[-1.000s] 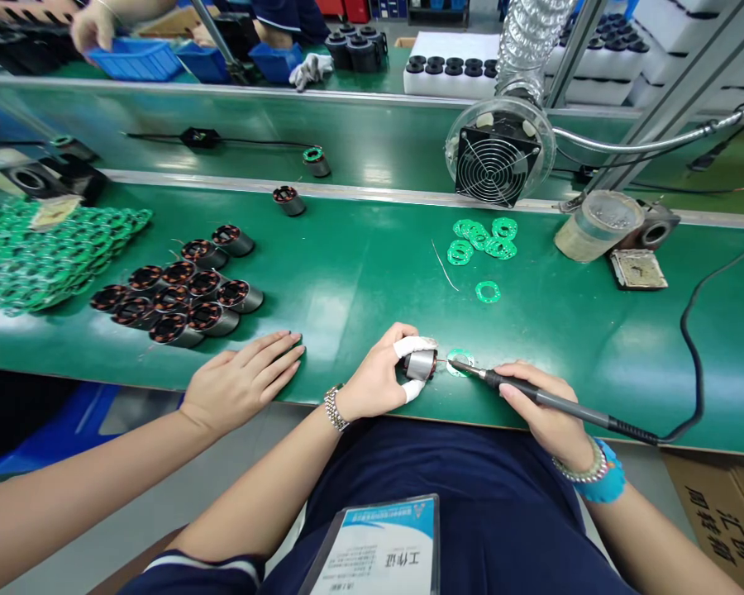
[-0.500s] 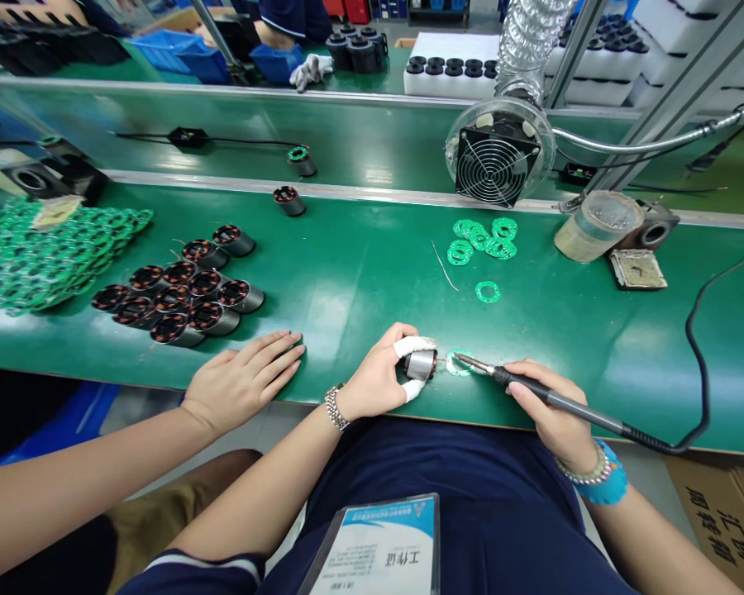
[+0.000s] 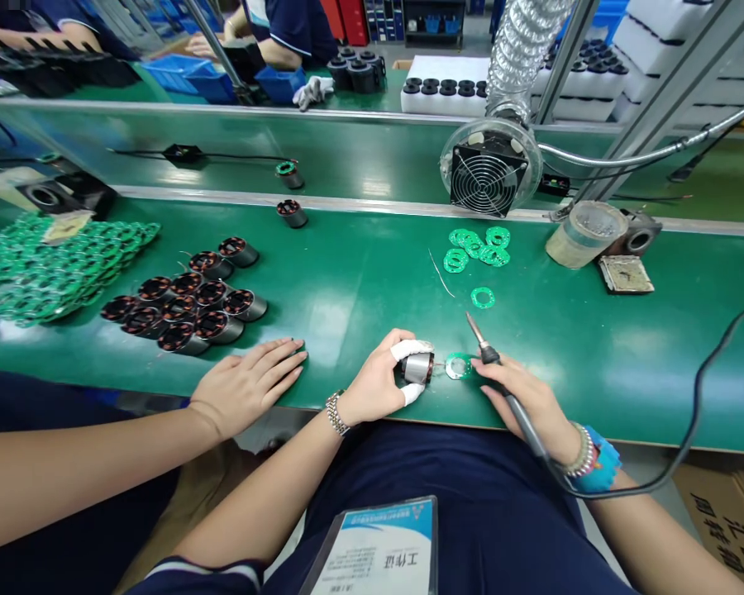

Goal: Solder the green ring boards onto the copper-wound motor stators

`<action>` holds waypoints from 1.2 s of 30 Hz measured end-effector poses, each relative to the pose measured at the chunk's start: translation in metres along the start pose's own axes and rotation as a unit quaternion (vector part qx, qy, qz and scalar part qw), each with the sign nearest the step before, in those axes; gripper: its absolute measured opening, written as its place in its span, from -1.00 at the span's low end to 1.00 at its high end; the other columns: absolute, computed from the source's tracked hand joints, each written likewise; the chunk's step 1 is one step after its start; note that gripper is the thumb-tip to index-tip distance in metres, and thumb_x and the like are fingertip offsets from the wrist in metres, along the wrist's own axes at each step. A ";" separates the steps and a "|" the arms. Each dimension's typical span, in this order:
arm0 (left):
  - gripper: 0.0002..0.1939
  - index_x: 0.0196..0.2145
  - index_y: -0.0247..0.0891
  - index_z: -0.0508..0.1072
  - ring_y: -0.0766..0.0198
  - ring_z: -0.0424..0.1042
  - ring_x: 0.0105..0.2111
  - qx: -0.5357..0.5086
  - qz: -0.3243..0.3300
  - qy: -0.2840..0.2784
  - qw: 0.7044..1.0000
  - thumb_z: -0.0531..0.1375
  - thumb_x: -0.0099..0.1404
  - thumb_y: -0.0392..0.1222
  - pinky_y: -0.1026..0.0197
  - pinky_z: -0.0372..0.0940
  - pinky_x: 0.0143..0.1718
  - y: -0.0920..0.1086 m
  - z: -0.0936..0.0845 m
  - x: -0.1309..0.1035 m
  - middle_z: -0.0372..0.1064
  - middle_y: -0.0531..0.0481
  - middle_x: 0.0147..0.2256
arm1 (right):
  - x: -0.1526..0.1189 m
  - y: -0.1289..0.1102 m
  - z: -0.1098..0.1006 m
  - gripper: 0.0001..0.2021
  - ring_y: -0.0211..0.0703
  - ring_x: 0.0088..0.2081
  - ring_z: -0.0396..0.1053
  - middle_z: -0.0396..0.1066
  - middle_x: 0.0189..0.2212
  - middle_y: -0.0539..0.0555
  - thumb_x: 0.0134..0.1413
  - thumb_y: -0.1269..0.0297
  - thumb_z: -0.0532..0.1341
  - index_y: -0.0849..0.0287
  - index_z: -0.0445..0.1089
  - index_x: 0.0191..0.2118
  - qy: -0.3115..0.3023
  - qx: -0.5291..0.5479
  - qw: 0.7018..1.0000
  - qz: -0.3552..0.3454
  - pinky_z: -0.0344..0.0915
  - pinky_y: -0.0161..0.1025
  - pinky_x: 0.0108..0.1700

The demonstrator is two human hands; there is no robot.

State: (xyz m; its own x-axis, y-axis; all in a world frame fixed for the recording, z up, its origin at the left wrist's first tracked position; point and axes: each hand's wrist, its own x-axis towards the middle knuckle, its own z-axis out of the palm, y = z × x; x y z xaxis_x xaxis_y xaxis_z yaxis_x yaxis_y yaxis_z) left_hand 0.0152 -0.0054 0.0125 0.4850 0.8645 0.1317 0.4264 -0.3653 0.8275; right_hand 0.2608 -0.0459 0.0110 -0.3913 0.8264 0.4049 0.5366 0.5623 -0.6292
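Note:
My left hand, with white covers on thumb and forefinger, grips a motor stator lying on its side, its copper windings facing right. Thin wire ends reach from it toward a green ring-shaped circuit board on the table. In my right hand is a soldering iron, its tip pointing up and away, clear of the board. The fingertips of that hand are at the board's right edge; whether they pinch it I cannot tell. Loose ring boards lie farther back.
Several stators stand grouped at left beside a heap of green board panels. A co-worker's hand rests flat on the table. A fan stands at the back, with a tub and a sponge tray to its right.
The soldering iron has swung from lying over the ring board to pointing upward, its tip lifted away. My right hand has moved left to the board's edge. The left hand keeps its stator.

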 end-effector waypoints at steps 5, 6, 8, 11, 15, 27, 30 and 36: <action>-0.54 -0.12 -0.23 0.25 0.17 0.37 -0.17 -0.047 -0.026 0.021 0.998 0.29 0.01 -0.24 0.11 0.30 -0.12 0.008 0.013 -0.005 0.31 -0.10 -0.16 | 0.010 -0.003 0.002 -0.77 -0.11 -0.12 0.42 0.47 -0.27 0.09 0.08 0.48 0.13 0.13 0.36 -0.13 0.070 -0.041 0.996 -0.025 0.39 -0.16 -0.06; -0.53 -0.13 -0.23 0.25 0.15 0.37 -0.16 -0.030 -0.039 0.034 0.998 0.30 0.01 -0.22 0.08 0.28 -0.10 0.009 0.017 -0.006 0.33 -0.10 -0.17 | 0.012 -0.007 0.003 -0.79 -0.14 -0.20 0.45 0.47 -0.31 0.07 0.07 0.46 0.15 0.12 0.37 -0.16 0.097 -0.034 0.995 -0.006 0.41 -0.20 -0.11; -0.53 -0.15 -0.24 0.27 0.10 0.37 -0.14 0.016 -0.064 0.067 0.996 0.32 -0.02 -0.19 0.03 0.26 -0.07 0.012 0.023 -0.008 0.34 -0.11 -0.17 | 0.017 -0.019 0.006 -0.78 -0.21 -0.32 0.45 0.46 -0.33 0.05 0.05 0.42 0.20 0.10 0.35 -0.14 0.117 0.009 0.992 0.048 0.43 -0.27 -0.20; -0.55 -0.17 -0.26 0.27 0.08 0.37 -0.15 0.048 -0.082 0.100 0.990 0.32 -0.01 -0.15 0.00 0.27 -0.10 0.013 0.029 -0.010 0.35 -0.13 -0.18 | 0.023 -0.035 0.013 -0.70 -0.23 -0.34 0.44 0.43 -0.30 0.04 0.02 0.34 0.24 0.07 0.31 -0.07 0.061 0.114 0.985 0.116 0.43 -0.28 -0.22; -0.52 -0.15 -0.26 0.27 0.08 0.38 -0.17 0.054 -0.078 0.105 0.990 0.32 -0.01 -0.13 0.00 0.30 -0.13 0.013 0.027 -0.013 0.35 -0.14 -0.19 | 0.030 -0.043 0.014 -0.66 -0.18 -0.29 0.41 0.38 -0.32 0.05 0.00 0.27 0.25 0.06 0.30 -0.05 -0.003 0.202 0.968 0.145 0.42 -0.22 -0.20; -0.62 -0.20 -0.28 0.32 0.09 0.38 -0.22 0.107 -0.076 0.137 0.982 0.29 0.00 -0.21 0.02 0.31 -0.18 0.012 0.030 -0.019 0.38 -0.11 -0.25 | 0.052 -0.029 0.034 -0.57 -0.11 -0.15 0.34 0.33 -0.17 0.09 -0.07 0.30 0.30 0.10 0.20 -0.05 -0.056 0.122 0.989 0.070 0.30 -0.16 -0.08; -0.61 -0.17 -0.28 0.34 0.08 0.39 -0.18 0.100 -0.060 0.122 0.986 0.29 0.02 -0.18 0.02 0.31 -0.14 0.011 0.025 -0.021 0.40 -0.14 -0.21 | 0.054 -0.023 0.035 -0.59 -0.11 -0.15 0.33 0.33 -0.19 0.09 -0.06 0.28 0.30 0.11 0.21 -0.06 -0.084 0.123 0.987 0.057 0.29 -0.16 -0.09; -0.86 -0.25 -0.22 0.45 0.23 0.46 -0.29 0.085 0.001 0.062 0.994 0.16 0.20 -0.23 0.18 0.36 -0.21 0.004 -0.009 -0.029 0.49 -0.04 -0.29 | 0.062 -0.020 0.023 -0.59 -0.14 -0.17 0.33 0.33 -0.18 0.09 -0.06 0.28 0.30 0.11 0.20 -0.06 -0.139 0.110 0.983 0.037 0.29 -0.18 -0.10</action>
State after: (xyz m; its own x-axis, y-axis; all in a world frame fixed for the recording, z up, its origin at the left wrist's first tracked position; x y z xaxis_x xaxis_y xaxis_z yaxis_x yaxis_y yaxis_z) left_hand -0.0038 -0.0285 0.0162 0.3923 0.8960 0.2080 0.5530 -0.4105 0.7251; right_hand 0.2084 -0.0062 0.0333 -0.5628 0.8077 0.1758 0.4075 0.4562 -0.7911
